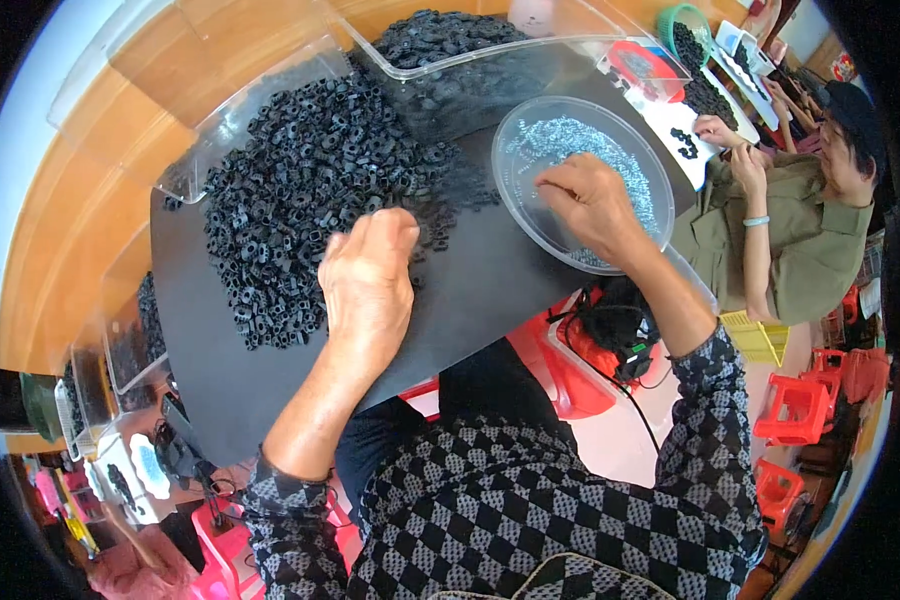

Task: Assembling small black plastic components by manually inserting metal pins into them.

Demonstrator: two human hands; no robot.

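Observation:
A large heap of small black plastic parts (300, 180) covers the left half of the dark tabletop (450, 330). At the heap's near right edge is my left hand (370, 275), its fingers curled closed; whatever they hold is hidden. Farther right, a round clear plastic tray (513, 215) holds many tiny silvery metal pieces (570, 135). My right hand (592, 205) is over this tray with thumb and fingertips pinched together. Anything between those fingertips is too small to make out. Scattered black parts lie between the heap and the tray.
Behind the heap, a clear bin (440, 60) holds more black parts. A co-worker (795, 220) sits at the right beside a white work surface and a green basket (685, 25). Red stools (800, 405) and a yellow crate (755, 338) stand on the floor.

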